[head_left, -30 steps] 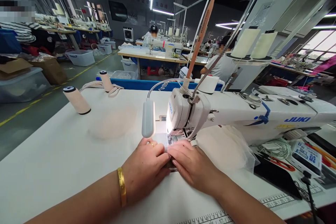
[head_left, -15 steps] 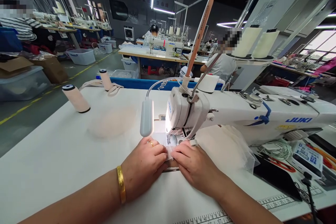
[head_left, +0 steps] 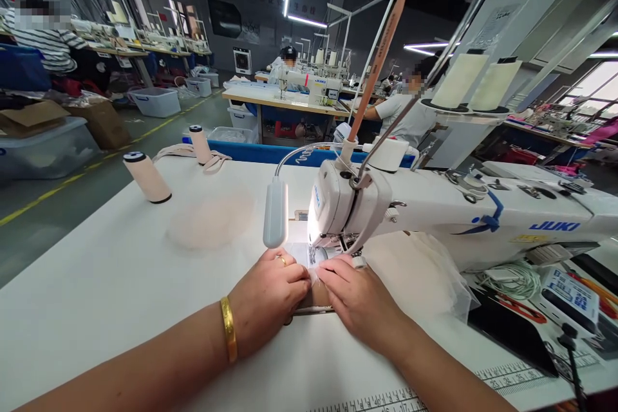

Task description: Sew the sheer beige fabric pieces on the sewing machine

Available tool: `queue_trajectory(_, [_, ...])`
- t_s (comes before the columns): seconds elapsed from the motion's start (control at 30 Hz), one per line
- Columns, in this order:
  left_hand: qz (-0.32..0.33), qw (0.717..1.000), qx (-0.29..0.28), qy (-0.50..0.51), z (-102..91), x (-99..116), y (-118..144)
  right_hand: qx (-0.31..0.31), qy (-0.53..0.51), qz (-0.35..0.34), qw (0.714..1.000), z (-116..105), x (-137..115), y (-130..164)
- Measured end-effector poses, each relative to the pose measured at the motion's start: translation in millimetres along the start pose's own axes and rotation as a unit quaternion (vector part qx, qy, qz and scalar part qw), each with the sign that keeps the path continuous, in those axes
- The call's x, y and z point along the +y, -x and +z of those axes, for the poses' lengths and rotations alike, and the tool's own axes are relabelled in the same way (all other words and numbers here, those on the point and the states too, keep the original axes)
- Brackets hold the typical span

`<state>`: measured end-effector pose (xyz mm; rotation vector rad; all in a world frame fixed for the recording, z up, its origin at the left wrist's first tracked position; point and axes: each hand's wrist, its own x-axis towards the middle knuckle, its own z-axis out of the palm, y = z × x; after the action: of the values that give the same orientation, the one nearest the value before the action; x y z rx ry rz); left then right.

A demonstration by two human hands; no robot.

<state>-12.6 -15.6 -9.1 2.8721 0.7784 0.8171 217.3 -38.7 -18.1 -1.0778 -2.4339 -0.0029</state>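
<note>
A white sewing machine (head_left: 338,196) stands before me, its needle area lit by a small clip lamp (head_left: 275,214). My left hand (head_left: 270,290), with a gold bracelet and a ring, rests on the bed just left of the presser foot (head_left: 315,253), fingers closed. On the other side my right hand (head_left: 362,299) is closed too, its fingertips almost meeting the left ones. Between them shows a bit of sheer pale fabric (head_left: 313,275), pinched in front of the foot. Its edges are mostly covered by my fingers.
More sheer fabric (head_left: 415,270) lies under the machine arm, and a sheer beige piece (head_left: 210,222) lies left. Two beige thread spools (head_left: 147,177) stand at the back left. At right are a black tray (head_left: 512,338), a white cable (head_left: 512,280) and a labelled box (head_left: 570,299).
The fabric between my hands has shifted slightly toward the presser foot, and more of the brown plate in front shows. The whole view has drifted a little; both hands keep their closed pose.
</note>
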Motion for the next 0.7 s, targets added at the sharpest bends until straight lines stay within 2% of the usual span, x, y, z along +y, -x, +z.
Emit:
queue_trajectory(0.27, [0.016,1.0,0.008,0.003,1.9,-1.9,0.8,0.007,-0.006,0.002,1.0,1.5,0.8,0.9])
queue_trajectory(0.7, [-0.009,0.998,-0.012,-0.057,3.5,-18.3,-6.2,-0.011,0.032,0.066,0.997,11.8,5.9,-0.9])
